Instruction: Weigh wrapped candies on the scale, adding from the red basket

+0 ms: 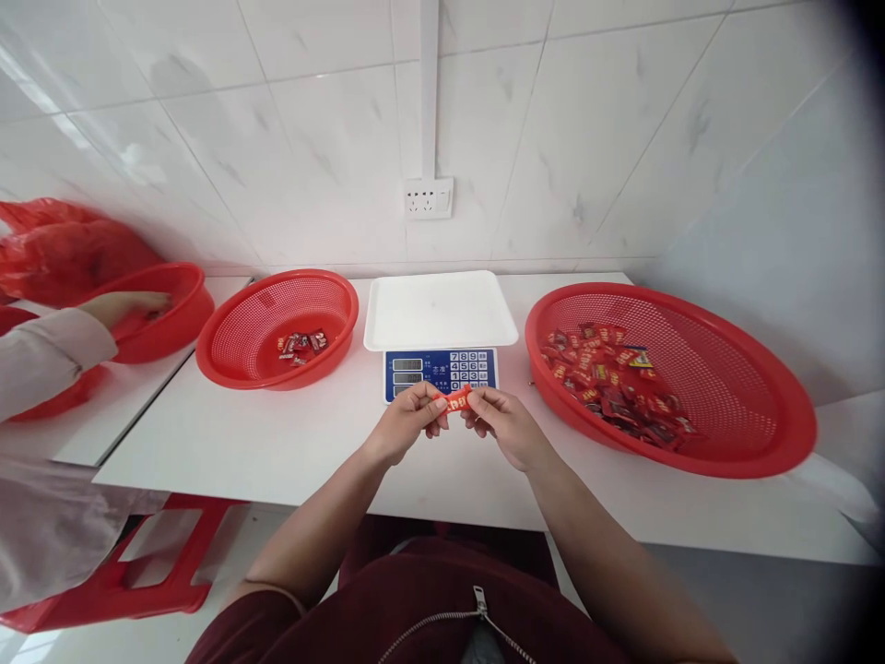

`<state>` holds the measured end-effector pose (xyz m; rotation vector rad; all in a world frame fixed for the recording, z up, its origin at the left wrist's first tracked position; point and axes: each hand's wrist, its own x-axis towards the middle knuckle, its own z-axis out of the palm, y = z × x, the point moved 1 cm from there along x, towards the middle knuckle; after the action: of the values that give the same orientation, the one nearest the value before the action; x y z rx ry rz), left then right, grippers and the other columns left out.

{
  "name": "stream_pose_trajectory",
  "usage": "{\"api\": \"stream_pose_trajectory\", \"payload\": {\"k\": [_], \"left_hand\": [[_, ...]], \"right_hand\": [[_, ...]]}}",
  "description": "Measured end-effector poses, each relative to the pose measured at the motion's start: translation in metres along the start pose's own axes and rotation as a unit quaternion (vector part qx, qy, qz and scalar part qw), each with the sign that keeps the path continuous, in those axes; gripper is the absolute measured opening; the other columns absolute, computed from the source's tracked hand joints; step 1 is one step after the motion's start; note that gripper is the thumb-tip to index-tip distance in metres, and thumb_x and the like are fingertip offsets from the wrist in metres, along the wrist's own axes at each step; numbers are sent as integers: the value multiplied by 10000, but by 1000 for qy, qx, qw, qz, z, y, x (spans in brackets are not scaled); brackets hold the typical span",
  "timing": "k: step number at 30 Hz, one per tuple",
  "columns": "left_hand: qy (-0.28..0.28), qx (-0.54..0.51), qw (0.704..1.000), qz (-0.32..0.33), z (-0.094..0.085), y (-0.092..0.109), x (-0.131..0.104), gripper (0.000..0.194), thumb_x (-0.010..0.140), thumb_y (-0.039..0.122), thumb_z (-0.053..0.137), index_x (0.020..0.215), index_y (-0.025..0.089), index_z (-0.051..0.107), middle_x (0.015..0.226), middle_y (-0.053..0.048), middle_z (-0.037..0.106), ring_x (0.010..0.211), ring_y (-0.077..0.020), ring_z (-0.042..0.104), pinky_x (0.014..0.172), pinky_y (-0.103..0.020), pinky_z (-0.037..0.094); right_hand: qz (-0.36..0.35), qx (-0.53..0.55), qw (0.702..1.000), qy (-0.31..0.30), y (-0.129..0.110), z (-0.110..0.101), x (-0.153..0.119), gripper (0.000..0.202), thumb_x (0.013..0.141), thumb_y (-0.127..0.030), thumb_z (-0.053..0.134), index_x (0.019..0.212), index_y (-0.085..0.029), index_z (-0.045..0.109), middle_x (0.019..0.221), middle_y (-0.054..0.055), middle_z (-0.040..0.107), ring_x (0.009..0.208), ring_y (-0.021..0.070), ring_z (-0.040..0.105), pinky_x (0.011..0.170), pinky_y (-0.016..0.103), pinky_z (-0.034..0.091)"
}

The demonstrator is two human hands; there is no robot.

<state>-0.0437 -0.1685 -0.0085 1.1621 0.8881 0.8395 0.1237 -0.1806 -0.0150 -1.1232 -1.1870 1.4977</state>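
Between my two hands, a small red wrapped packet (457, 400) with pale lettering is stretched level in front of the scale. My left hand (413, 420) pinches its left end and my right hand (503, 422) pinches the right end. Behind them is a blue-fronted scale (441, 362) with a white tray (441, 311) on top. At the right, a large red basket (747, 406) holds several red wrapped packets (608, 373). A smaller red basket (235, 323) to the left contains several similar packets (302, 345).
At the far left, another person's hand (142, 302) reaches into a red basket (190, 304), beside red plastic bags (69, 251). A red stool (166, 581) stands below the table (277, 452). The tiled wall behind carries a socket (429, 198).
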Motion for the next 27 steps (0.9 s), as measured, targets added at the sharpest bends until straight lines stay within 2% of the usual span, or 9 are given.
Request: {"api": "stream_pose_trajectory", "payload": {"k": [4, 8, 12, 16, 19, 21, 23, 26, 27], "left_hand": [[-3, -1, 1000, 4, 2, 0, 2, 337, 734, 478, 667, 756, 179, 514, 580, 36, 581, 494, -74, 479, 503, -208, 367], [-3, 54, 998, 14, 6, 0, 6, 324, 744, 482, 650, 782, 180, 540, 631, 22, 593, 532, -89, 502, 527, -219, 395], [64, 125, 987, 78, -6, 15, 29, 287, 722, 455, 664, 760, 192, 555, 607, 32, 561, 540, -105, 497, 535, -228, 400], [201, 263, 928, 169, -35, 49, 64, 217, 738, 378, 651, 862, 211, 587, 651, 22, 579, 589, -135, 527, 563, -241, 389], [236, 357, 885, 182, -45, 64, 76, 358, 748, 345, 641, 1080, 235, 567, 741, 8, 619, 588, -147, 530, 568, -255, 381], [227, 377, 878, 186, -39, 59, 70, 385, 772, 354, 607, 1137, 247, 551, 749, 11, 613, 569, -145, 523, 567, -261, 390], [188, 360, 893, 193, -25, 40, 56, 328, 793, 374, 569, 1099, 257, 577, 698, 21, 593, 561, -148, 528, 566, -267, 406], [83, 319, 927, 180, -2, -5, 29, 230, 775, 403, 585, 970, 294, 640, 598, 25, 568, 535, -178, 540, 549, -298, 424], [37, 325, 930, 167, 4, -21, 22, 219, 786, 404, 576, 978, 322, 644, 608, 18, 589, 554, -198, 561, 568, -322, 440]], "right_hand": [[-43, -33, 998, 21, 2, 1, 0, 302, 758, -506, 610, 711, -207, 604, 666, -4, 581, 619, 136, 536, 503, 257, 388], [-76, -97, 990, 62, 4, -3, -1, 274, 810, -466, 553, 700, -216, 576, 682, -3, 591, 611, 132, 548, 507, 257, 412], [-73, -123, 988, 64, 0, -15, -4, 277, 831, -446, 518, 978, -233, 615, 807, 14, 635, 698, 148, 600, 537, 257, 466], [-109, -180, 972, 107, -22, -42, -15, 314, 828, -412, 533, 1078, -242, 615, 926, 39, 652, 753, 160, 605, 601, 290, 499], [-134, -280, 935, 173, -47, -76, -25, 280, 813, -362, 568, 1061, -258, 641, 1014, 52, 667, 894, 205, 609, 774, 371, 498], [-119, -359, 902, 207, -62, -108, -27, 299, 818, -346, 567, 1100, -273, 635, 1137, 59, 643, 998, 237, 593, 856, 414, 467], [-69, -451, 865, 210, -69, -143, -27, 308, 793, -327, 595, 1088, -260, 652, 1166, 78, 632, 1040, 273, 583, 894, 440, 437], [67, -521, 839, 141, -63, -194, -26, 390, 564, -271, 788, 945, -225, 718, 982, 101, 692, 864, 301, 640, 762, 415, 476], [73, -520, 839, 139, -57, -206, -26, 446, 458, -219, 833, 892, -215, 731, 911, 94, 704, 798, 284, 649, 712, 385, 482]]}}
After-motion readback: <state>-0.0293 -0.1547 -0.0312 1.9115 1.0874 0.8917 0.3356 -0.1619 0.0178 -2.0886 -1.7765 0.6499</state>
